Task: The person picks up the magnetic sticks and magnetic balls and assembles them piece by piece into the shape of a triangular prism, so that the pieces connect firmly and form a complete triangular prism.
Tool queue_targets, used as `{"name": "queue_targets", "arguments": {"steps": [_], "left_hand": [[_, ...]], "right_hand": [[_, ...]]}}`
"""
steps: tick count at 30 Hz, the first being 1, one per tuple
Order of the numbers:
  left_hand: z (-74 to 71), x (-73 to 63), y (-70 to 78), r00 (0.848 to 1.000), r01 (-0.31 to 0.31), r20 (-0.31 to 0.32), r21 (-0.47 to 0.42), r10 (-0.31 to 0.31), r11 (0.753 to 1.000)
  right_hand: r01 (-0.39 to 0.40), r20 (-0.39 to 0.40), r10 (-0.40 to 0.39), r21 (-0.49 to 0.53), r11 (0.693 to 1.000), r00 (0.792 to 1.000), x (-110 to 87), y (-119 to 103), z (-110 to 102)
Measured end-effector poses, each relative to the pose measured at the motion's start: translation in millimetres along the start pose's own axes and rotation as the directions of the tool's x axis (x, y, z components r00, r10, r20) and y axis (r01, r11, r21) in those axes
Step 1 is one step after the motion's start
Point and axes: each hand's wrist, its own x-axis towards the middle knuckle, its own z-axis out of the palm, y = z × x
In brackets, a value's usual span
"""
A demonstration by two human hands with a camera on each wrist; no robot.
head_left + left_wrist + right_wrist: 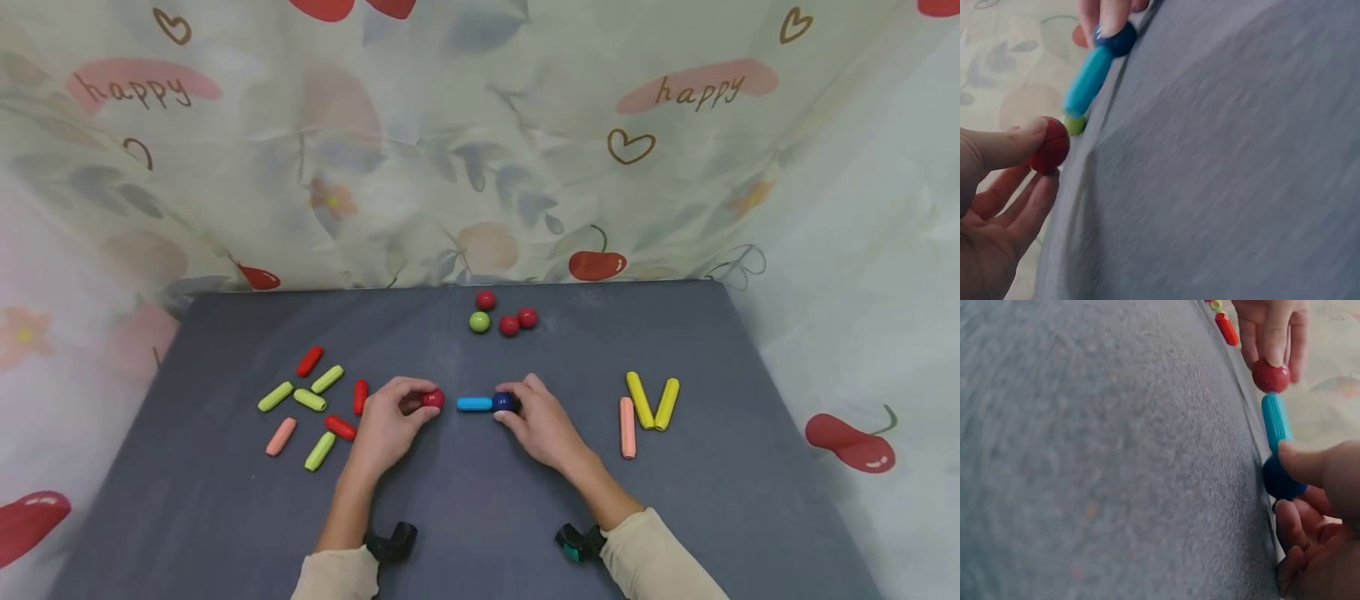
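Note:
Between thumb and fingers, my left hand (392,418) pinches a red ball (432,399). A dark blue ball (504,402) is pinched by my right hand (542,421). From the blue ball a light blue stick (474,404) juts out toward the red ball, their ends joined. A small gap shows between the stick's free end and the red ball in the head view. The left wrist view shows the red ball (1052,145) below the tip of the light blue stick (1088,82). In the right wrist view the thumb lies across the dark blue ball (1282,478).
Left of my hands lie several short sticks, including a red stick (310,361), a light green stick (320,451) and a pink stick (281,437). Two yellow sticks (667,404) and a longer pink stick (627,427) lie right. Red balls (509,325) and a green ball (479,322) sit at the back.

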Motion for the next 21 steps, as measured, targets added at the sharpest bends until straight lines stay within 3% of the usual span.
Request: {"name": "queue_targets", "arguments": {"steps": [5, 12, 15, 18, 21], "left_hand": [[12.9, -8.9, -1.1, 1.0, 0.0, -0.006, -0.061, 0.0, 0.998], [15.6, -9.0, -3.1, 0.999, 0.038, 0.023, -0.036, -0.037, 0.999], [2.7, -7.3, -6.1, 0.998, 0.041, 0.044, -0.014, -0.04, 0.999], [-21.2, -3.5, -12.6, 0.998, 0.058, -0.026, 0.03, -0.057, 0.998], [-43.3, 0.6, -20.8, 0.987, 0.112, -0.122, 0.083, -0.102, 0.99]], "right_hand": [[-0.012, 0.049, 0.009, 0.047, 0.999, 0.999, 4.8, 0.1, -2.0], [-0.025, 0.057, 0.023, 0.05, 0.998, 0.998, 5.2, -1.8, -4.9], [-0.025, 0.048, 0.023, 0.046, 0.999, 0.999, 4.4, -2.2, -5.8], [-0.033, 0.043, 0.031, 0.049, 0.998, 0.999, 3.1, -1.7, -5.1], [-0.049, 0.048, 0.046, 0.057, 0.997, 0.998, 2.0, -0.6, -3.8]]}}
